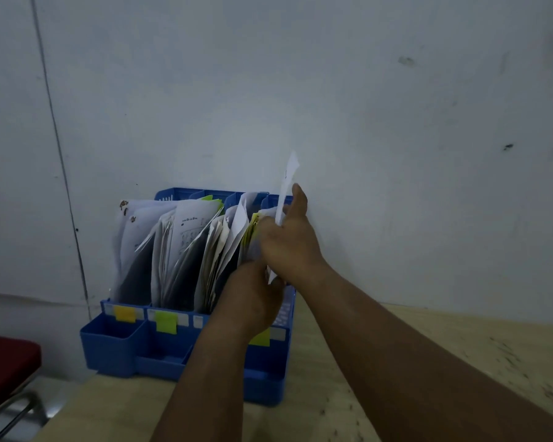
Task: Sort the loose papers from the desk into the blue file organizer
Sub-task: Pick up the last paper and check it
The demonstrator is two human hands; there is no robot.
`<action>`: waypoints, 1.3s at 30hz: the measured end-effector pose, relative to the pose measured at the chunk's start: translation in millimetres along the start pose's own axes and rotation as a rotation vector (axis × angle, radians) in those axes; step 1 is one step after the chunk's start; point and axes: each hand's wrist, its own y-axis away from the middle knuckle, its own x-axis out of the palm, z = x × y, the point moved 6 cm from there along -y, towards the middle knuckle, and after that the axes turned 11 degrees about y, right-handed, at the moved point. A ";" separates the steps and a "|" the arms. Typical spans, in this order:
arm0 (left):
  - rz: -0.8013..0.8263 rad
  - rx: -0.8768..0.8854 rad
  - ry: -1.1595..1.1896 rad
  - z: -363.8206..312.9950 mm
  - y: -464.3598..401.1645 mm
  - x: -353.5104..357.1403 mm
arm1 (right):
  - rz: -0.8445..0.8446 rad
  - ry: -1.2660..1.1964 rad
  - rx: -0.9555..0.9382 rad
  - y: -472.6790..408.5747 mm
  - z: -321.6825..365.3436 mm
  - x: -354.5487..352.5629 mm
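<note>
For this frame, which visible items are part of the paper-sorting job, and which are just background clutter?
Part of the job:
- blue file organizer
- filed papers standing in its slots
- white sheet pinched by the right hand
- left hand, at the rightmost slot's papers
- sticky-note labels

Just lying about:
- red chair seat
- desk

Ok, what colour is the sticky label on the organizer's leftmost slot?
Orange-yellow sticky label, seen in the head view.

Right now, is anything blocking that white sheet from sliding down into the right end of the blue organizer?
Yes. The white paper sheet, pinched by the right hand, stands above the blue plastic file organizer's rightmost slot, already crowded with papers; the left hand is there at them.
</note>
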 end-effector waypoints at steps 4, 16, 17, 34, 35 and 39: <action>0.063 0.053 -0.004 -2.0 -2.3 -6.9 | 0.029 0.081 0.034 -3.0 -6.5 0.8; -0.093 -0.043 -0.322 11.9 -5.6 -14.5 | 0.211 0.223 0.115 0.6 -24.1 25.7; -0.100 -0.058 -0.323 14.5 -5.0 -13.9 | 0.235 0.232 0.119 2.6 -26.2 27.6; -0.438 0.273 0.081 -52.6 25.9 -52.5 | 0.492 0.236 0.125 8.5 -29.0 51.2; -0.450 0.275 0.071 -51.4 24.4 -49.9 | 0.496 0.122 0.162 11.0 -23.7 50.7; -0.518 0.288 -0.068 -41.0 18.4 -50.9 | 0.592 0.304 0.338 15.9 -38.7 53.5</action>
